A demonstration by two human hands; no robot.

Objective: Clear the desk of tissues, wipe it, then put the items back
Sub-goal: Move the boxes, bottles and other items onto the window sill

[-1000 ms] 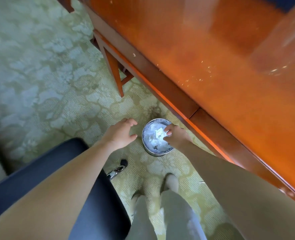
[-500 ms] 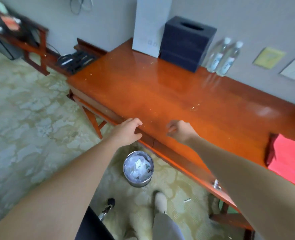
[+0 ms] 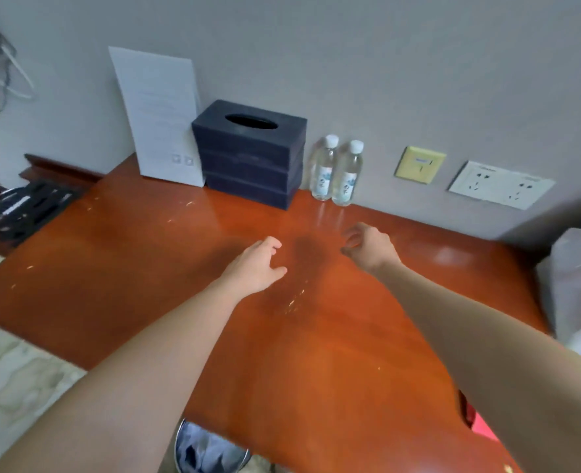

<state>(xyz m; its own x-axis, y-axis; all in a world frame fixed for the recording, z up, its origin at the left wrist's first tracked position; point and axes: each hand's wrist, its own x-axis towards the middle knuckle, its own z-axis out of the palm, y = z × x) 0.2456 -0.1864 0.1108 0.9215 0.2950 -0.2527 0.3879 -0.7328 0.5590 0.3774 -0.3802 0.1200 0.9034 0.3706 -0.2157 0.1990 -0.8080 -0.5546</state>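
Both my arms reach out over the glossy orange-brown desk (image 3: 145,268), which carries scattered pale crumbs. My left hand (image 3: 256,264) hovers over the desk's middle with relaxed fingers and holds nothing. My right hand (image 3: 367,247) hangs a little farther right, fingers loosely curled, also empty. At the back against the wall stand a dark blue tissue box (image 3: 249,153), a white paper sheet (image 3: 161,114) leaning upright, and two clear water bottles (image 3: 336,170). A red cloth (image 3: 480,426) peeks out under my right forearm. Below the desk's front edge a metal bin (image 3: 207,450) holds crumpled tissues.
A black tray with cables (image 3: 22,213) sits on a lower shelf at the left. Wall sockets (image 3: 500,184) and a yellow plate (image 3: 420,163) are on the wall at the right. A white bag-like object (image 3: 579,278) stands at the desk's right end. Patterned carpet (image 3: 16,377) lies at the lower left.
My hands rose from the bin on the floor, where the right one was over the tissues, to above the desk's middle. My view lifted from the floor to the desk and wall.
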